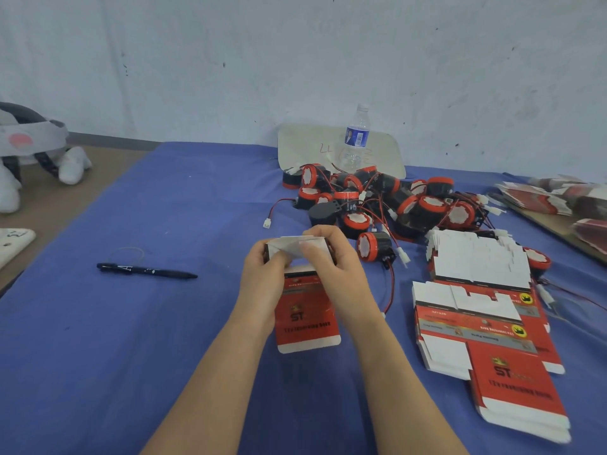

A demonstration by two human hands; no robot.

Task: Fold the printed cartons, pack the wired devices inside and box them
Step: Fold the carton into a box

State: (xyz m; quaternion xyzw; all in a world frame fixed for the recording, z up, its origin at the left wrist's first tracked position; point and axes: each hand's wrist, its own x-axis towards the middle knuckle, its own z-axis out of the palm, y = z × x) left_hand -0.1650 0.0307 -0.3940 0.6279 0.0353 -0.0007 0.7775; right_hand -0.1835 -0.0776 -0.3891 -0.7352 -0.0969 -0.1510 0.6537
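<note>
I hold a red printed carton (307, 316) upright over the blue cloth (147, 323), its white end flaps at the top. My left hand (262, 274) grips the carton's upper left side. The fingers of my right hand (331, 257) curl over the white flaps and press on them. A pile of black and red round wired devices (387, 201) lies just beyond my hands. Flat unfolded red cartons (486, 326) are stacked to the right of my right forearm.
A black pen (146, 270) lies on the cloth to the left. A clear water bottle (355, 139) stands before a white board (308, 149) at the wall. More carton stacks (558, 198) sit far right. A white headset (29, 139) rests far left.
</note>
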